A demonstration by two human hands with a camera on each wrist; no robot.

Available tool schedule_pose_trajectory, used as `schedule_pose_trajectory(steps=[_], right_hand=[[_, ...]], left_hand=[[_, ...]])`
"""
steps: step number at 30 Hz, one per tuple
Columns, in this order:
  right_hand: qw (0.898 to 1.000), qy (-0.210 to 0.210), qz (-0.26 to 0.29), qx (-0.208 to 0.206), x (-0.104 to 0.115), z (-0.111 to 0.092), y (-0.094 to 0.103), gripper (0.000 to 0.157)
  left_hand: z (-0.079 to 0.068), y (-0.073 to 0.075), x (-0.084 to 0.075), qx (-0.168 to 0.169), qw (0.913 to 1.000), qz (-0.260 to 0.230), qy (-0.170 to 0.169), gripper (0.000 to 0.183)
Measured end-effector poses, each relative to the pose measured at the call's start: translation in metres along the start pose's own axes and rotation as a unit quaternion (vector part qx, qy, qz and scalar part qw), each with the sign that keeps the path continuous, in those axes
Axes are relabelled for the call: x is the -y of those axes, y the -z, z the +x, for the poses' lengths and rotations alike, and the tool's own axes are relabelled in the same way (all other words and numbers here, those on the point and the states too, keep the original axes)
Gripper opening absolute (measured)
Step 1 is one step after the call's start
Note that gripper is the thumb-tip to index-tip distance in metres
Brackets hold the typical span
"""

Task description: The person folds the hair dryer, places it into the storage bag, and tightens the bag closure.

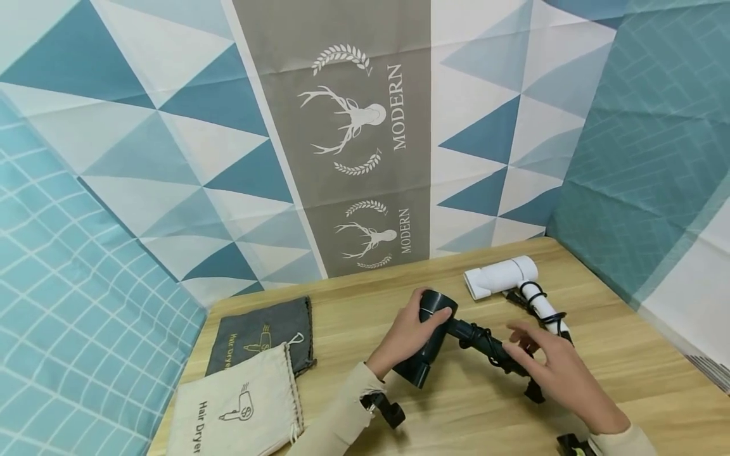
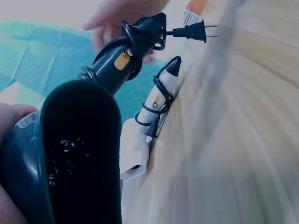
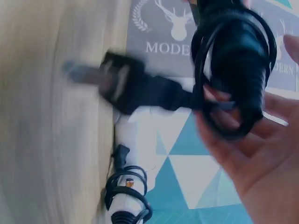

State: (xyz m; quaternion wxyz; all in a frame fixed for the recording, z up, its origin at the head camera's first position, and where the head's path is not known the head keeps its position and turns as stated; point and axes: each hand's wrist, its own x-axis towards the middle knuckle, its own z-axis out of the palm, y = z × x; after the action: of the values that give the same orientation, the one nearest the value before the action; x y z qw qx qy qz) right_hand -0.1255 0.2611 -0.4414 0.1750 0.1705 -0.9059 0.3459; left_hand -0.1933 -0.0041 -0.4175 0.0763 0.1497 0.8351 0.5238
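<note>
A black hair dryer [image 1: 432, 349] is tilted above the table, its nozzle toward the near left. My left hand [image 1: 406, 334] grips its barrel, thumb over the top near the back end. The left wrist view looks into the nozzle opening. A black cord [image 2: 135, 51] is wound round the handle, and its two-pin plug [image 2: 191, 31] sticks out at the handle's end. My right hand [image 1: 561, 373] is at the handle's end. Its fingers [image 3: 254, 140] lie loosely extended behind the handle and coiled cord, thumb apart from them.
A white hair dryer [image 1: 502, 277], cord wound on its handle, lies at the back right of the wooden table [image 1: 353, 316]. On the left, a cream drawstring pouch [image 1: 262, 392] overlaps a dark grey pouch [image 1: 251, 323]. Patterned cloth walls [image 1: 371, 139] stand behind and at the sides.
</note>
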Motion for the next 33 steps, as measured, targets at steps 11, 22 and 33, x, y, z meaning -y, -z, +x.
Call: schedule_pose_trajectory(steps=[11, 22, 33], right_hand=[[0.968, -0.052, 0.130, 0.210, 0.024, -0.004, -0.026, 0.045], [0.865, -0.070, 0.351, 0.352, 0.048, 0.001, -0.027, 0.032], [0.805, -0.068, 0.422, 0.411, 0.081, 0.007, -0.035, 0.042]], left_hand=[[-0.038, 0.011, 0.009, 0.011, 0.9998, -0.018, 0.005, 0.062], [-0.080, 0.024, -0.008, -0.010, 0.9987, -0.028, -0.042, 0.061], [-0.115, 0.042, -0.018, -0.045, 0.9984, -0.007, -0.034, 0.062]])
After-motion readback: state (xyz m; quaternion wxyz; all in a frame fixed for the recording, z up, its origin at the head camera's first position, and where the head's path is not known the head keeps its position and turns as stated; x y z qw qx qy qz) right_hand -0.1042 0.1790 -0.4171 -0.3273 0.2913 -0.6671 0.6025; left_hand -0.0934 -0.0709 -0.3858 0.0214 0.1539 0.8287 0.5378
